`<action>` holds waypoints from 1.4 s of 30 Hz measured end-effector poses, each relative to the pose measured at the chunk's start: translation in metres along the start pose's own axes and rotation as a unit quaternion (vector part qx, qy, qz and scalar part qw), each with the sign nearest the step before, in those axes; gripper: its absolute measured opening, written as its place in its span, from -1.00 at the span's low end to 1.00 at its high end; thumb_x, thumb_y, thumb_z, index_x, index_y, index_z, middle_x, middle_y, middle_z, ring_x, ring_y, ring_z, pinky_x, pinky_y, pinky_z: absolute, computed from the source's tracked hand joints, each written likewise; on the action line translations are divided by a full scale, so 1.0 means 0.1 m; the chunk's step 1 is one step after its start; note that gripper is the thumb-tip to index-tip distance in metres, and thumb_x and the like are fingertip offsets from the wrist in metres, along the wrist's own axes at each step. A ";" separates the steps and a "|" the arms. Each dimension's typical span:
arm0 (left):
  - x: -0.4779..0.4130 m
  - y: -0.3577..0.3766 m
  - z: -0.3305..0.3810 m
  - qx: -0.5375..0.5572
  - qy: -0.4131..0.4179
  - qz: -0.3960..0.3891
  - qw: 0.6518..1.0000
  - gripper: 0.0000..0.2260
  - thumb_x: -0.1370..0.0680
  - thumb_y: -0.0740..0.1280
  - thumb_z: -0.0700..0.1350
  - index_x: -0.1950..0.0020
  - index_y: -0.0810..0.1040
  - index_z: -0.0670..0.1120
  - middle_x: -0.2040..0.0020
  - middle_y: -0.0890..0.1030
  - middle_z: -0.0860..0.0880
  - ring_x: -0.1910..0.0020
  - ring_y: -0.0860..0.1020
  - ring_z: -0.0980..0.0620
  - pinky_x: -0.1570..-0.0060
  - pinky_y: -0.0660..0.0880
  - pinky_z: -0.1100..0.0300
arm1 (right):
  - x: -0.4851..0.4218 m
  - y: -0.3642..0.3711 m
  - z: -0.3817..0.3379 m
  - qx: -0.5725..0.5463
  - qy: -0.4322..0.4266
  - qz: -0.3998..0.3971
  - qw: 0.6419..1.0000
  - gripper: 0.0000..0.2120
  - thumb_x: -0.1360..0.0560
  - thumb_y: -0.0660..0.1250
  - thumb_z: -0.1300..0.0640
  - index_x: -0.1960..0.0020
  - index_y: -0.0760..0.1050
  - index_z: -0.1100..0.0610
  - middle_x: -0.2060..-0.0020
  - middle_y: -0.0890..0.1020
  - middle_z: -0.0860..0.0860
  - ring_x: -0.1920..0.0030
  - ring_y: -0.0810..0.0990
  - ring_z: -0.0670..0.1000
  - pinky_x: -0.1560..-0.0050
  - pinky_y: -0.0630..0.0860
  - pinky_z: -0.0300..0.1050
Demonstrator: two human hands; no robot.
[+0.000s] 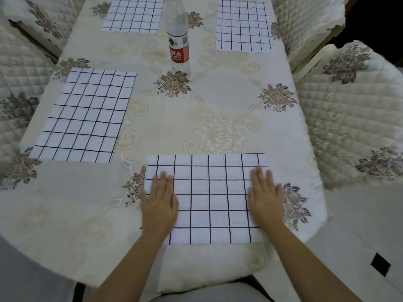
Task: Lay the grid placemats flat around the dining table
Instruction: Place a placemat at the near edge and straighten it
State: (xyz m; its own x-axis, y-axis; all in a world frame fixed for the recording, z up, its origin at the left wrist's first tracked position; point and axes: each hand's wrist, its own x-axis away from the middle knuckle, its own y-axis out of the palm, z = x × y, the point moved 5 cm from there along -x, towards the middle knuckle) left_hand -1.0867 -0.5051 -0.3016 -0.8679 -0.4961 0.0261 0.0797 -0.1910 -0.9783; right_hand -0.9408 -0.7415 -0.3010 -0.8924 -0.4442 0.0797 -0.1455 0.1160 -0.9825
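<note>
Several white placemats with a dark grid lie flat on the dining table (174,127), which has a cream floral cloth. The nearest placemat (209,199) lies at the front edge. My left hand (160,203) presses flat on its left side with straight fingers. My right hand (265,197) presses flat on its right side, slightly blurred. Another placemat (85,116) lies at the left. One more placemat (134,14) lies at the far left, and a further placemat (243,26) at the far right.
A clear plastic water bottle (177,33) with a red cap and red label stands upright at the table's far middle. Quilted floral chair covers flank the table, one chair (353,110) at the right and another chair (19,68) at the left.
</note>
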 end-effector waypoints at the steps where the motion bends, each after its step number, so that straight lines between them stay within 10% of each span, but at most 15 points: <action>1: 0.03 -0.01 -0.12 -0.004 -0.014 0.004 1.000 -0.51 -0.52 0.02 -0.04 -0.44 0.27 -0.13 -0.46 0.31 -0.10 -0.44 0.24 -0.08 -0.28 0.27 -0.26 | 0.02 -0.03 0.13 -0.005 0.019 0.007 1.000 -0.47 -0.56 -0.12 -0.04 -0.49 0.10 0.10 -0.46 0.13 -0.02 -0.46 0.21 0.17 -0.35 0.16 0.29; 6: 0.12 -0.07 -0.23 -0.018 -0.022 0.025 0.999 -0.50 -0.53 0.02 -0.05 -0.42 0.28 -0.24 -0.44 0.31 -0.20 -0.44 0.18 -0.15 -0.29 0.17 -0.26 | 0.12 -0.10 0.15 0.001 0.096 0.011 0.995 -0.48 -0.54 -0.04 0.00 -0.39 0.29 0.26 -0.35 0.42 0.20 -0.32 0.42 0.28 -0.18 0.36 0.36; 10: 0.16 0.00 0.47 0.003 0.068 0.011 0.998 -0.52 -0.48 0.06 -0.10 -0.38 0.26 -0.22 -0.45 0.32 -0.18 -0.49 0.07 -0.07 -0.28 0.26 -0.19 | 0.30 0.04 -0.76 -0.021 -0.024 -0.010 0.999 -0.48 -0.47 0.02 0.05 -0.37 0.25 0.27 -0.32 0.46 0.21 -0.33 0.43 0.21 -0.16 0.42 0.28; 13: 0.33 0.15 0.72 0.013 0.078 -0.013 0.997 -0.50 -0.48 0.05 -0.05 -0.42 0.25 -0.16 -0.54 0.07 -0.04 -0.52 -0.04 0.02 -0.35 0.15 -0.09 | 0.50 0.20 -1.20 -0.040 -0.090 -0.028 0.995 -0.47 -0.45 0.06 0.06 -0.40 0.21 0.19 -0.39 0.37 0.09 -0.49 0.08 0.09 -0.33 0.25 0.17; 18: 0.55 0.09 0.43 -0.008 0.056 -0.025 0.998 -0.52 -0.55 0.01 0.02 -0.45 0.25 -0.07 -0.46 0.32 -0.08 -0.45 0.15 -0.02 -0.31 0.26 -0.18 | 0.66 0.20 -0.71 -0.026 -0.099 -0.030 0.994 -0.42 -0.54 -0.04 -0.07 -0.52 0.00 0.08 -0.51 0.03 -0.05 -0.51 -0.25 -0.06 -0.45 -0.09 0.15; 22: 0.66 0.01 0.07 -0.002 -0.007 -0.017 1.000 -0.51 -0.52 0.04 0.03 -0.43 0.33 -0.09 -0.44 0.34 -0.12 -0.43 0.29 -0.10 -0.22 0.34 -0.26 | 0.73 0.09 -0.12 -0.025 -0.005 -0.037 0.999 -0.35 -0.47 -0.22 -0.22 -0.49 -0.18 0.02 -0.49 -0.16 -0.10 -0.50 -0.20 -0.02 -0.45 -0.18 0.14; 28: 0.73 -0.07 -0.04 -0.013 -0.030 -0.053 0.998 -0.51 -0.51 0.03 -0.01 -0.37 0.36 -0.20 -0.38 0.39 -0.27 -0.36 0.36 -0.26 -0.15 0.34 -0.36 | 0.78 0.02 0.14 -0.026 0.075 -0.034 0.996 -0.23 -0.52 -0.29 -0.28 -0.47 0.14 0.25 -0.47 0.21 0.13 -0.47 0.16 0.19 -0.35 0.13 0.35; 32: 0.74 -0.06 0.52 -0.017 0.041 -0.086 0.995 -0.54 -0.44 0.07 -0.07 -0.27 0.39 -0.25 -0.31 0.47 -0.28 -0.32 0.41 -0.24 -0.09 0.41 -0.32 | 0.89 0.07 -0.52 -0.013 -0.028 -0.018 0.999 -0.42 -0.56 -0.07 -0.11 -0.41 0.19 0.27 -0.40 0.36 0.17 -0.40 0.19 0.13 -0.31 0.25 0.27; 36: 0.88 0.06 0.81 -0.008 0.085 -0.129 0.988 -0.52 -0.47 0.06 -0.04 -0.33 0.45 -0.12 -0.38 0.42 -0.09 -0.36 0.41 -0.08 -0.13 0.45 -0.20 | 1.09 0.24 -0.98 -0.030 -0.110 -0.008 0.993 -0.49 -0.53 0.02 0.00 -0.45 0.17 0.14 -0.52 0.03 -0.03 -0.52 -0.12 -0.01 -0.39 0.13 0.16; 39: 0.90 0.06 0.60 -0.004 0.085 -0.107 0.991 -0.55 -0.51 0.05 0.00 -0.39 0.33 -0.03 -0.41 0.41 -0.08 -0.40 0.29 -0.05 -0.17 0.40 -0.23 | 1.09 0.23 -0.74 -0.009 -0.114 -0.038 0.993 -0.51 -0.58 -0.06 -0.08 -0.43 0.21 0.10 -0.44 0.28 -0.03 -0.47 0.08 0.01 -0.31 0.27 0.22; 42: 0.90 -0.02 0.27 0.004 0.046 -0.089 0.995 -0.55 -0.51 0.05 0.00 -0.38 0.38 -0.04 -0.41 0.40 -0.10 -0.38 0.38 -0.10 -0.16 0.38 -0.28 | 1.09 0.14 -0.36 0.016 -0.079 -0.048 0.996 -0.33 -0.54 -0.35 -0.25 -0.51 0.03 0.08 -0.49 0.11 -0.01 -0.50 0.02 0.02 -0.35 0.04 0.18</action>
State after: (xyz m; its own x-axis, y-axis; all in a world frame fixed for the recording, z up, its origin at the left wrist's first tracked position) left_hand -1.1518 -0.5722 -0.2921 -0.9095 -0.3745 0.1804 -0.0766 -0.2754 -0.9583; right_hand -1.0555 -0.7564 -0.2998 -0.7957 -0.5870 0.1490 -0.2110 0.0381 -0.9767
